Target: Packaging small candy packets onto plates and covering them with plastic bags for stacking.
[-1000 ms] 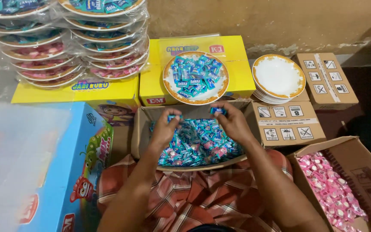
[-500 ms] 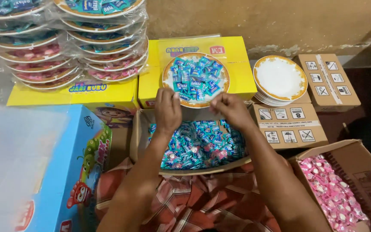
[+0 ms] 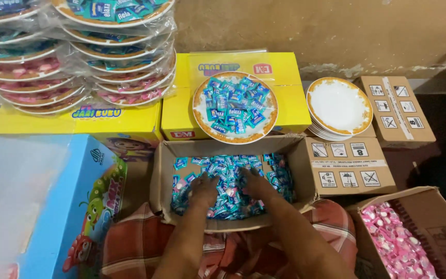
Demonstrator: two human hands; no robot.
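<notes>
We count two hands: the left hand (image 3: 202, 190) and the right hand (image 3: 256, 186). We see two open cardboard boxes of sweets, one blue (image 3: 233, 227) and one pink (image 3: 429, 206); one plate of blue sweets (image 3: 235, 107); one stack of empty plates (image 3: 339, 106); two stacks of wrapped, filled plates (image 3: 114, 57); two yellow cartons (image 3: 285, 98); and two shut brown cartons (image 3: 349, 165).

Both hands' fingertips, left hand (image 3: 202, 190) and right hand (image 3: 251, 187), are buried in blue-wrapped candies (image 3: 233, 181); the open cardboard box of pink-wrapped candies (image 3: 414, 243) is cut off at the bottom-right corner.
</notes>
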